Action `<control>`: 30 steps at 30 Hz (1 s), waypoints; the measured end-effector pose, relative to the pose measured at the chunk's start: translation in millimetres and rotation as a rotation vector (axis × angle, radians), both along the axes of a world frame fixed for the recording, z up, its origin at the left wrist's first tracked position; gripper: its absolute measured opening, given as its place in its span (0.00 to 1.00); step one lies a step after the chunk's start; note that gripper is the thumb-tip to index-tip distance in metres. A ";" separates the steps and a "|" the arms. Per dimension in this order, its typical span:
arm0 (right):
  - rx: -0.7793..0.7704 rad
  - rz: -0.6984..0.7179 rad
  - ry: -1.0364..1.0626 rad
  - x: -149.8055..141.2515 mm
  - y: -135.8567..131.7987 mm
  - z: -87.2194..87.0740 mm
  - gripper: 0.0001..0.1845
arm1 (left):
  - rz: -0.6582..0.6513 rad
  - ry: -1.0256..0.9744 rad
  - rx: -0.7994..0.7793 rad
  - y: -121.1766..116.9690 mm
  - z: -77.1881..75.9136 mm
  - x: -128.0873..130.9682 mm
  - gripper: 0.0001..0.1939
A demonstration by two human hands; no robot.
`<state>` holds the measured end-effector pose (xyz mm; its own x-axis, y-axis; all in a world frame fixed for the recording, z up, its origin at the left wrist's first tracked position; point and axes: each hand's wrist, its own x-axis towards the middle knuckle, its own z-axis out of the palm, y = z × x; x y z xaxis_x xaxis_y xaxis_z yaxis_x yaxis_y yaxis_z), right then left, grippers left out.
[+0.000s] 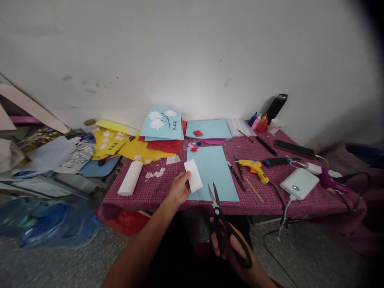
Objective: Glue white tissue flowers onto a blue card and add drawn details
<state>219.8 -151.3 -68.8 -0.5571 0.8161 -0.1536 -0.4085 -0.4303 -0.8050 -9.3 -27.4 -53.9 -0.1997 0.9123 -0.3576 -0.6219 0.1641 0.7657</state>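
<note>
Between the thumb and fingers of my left hand (180,188) is a small white rectangle of paper (195,178), held over a light blue sheet (220,176). My right hand (231,244) grips black-handled scissors (217,214) near the table's front edge. Their blades are slightly apart and point up, a little right of the white paper and not touching it. Left of my left hand lie a white paper roll (131,179), some torn white scraps (155,173) and a thin white piece (173,159).
On the checked tablecloth (168,200) to the right lie a yellow glue gun (255,168), a black pen (238,178), a wooden stick (254,190) and a white power bank (300,184). A blue flower card (162,124) stands behind. Paint bottles (262,123) and a paper cup (275,126) sit back right.
</note>
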 end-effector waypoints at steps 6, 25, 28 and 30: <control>-0.020 0.040 0.007 -4.3 -3.8 0.5 0.33 | -0.024 0.100 -0.002 4.9 -0.4 2.3 0.12; -0.096 0.021 -0.008 9.0 -14.5 -36.1 0.27 | -0.816 1.659 0.744 -20.9 35.4 -50.9 0.29; -0.110 0.017 -0.002 10.0 -16.6 -38.2 0.27 | -0.872 1.717 0.754 -15.3 35.9 -48.3 0.29; -0.112 0.006 -0.007 11.0 -17.6 -39.5 0.26 | -0.873 1.738 0.759 -12.0 35.1 -46.9 0.29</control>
<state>230.7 -168.9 -108.3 -0.5602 0.7906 -0.2471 -0.4007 -0.5198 -0.7545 -56.2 -39.4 -18.7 0.6259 0.7751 0.0872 0.6985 -0.6067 0.3795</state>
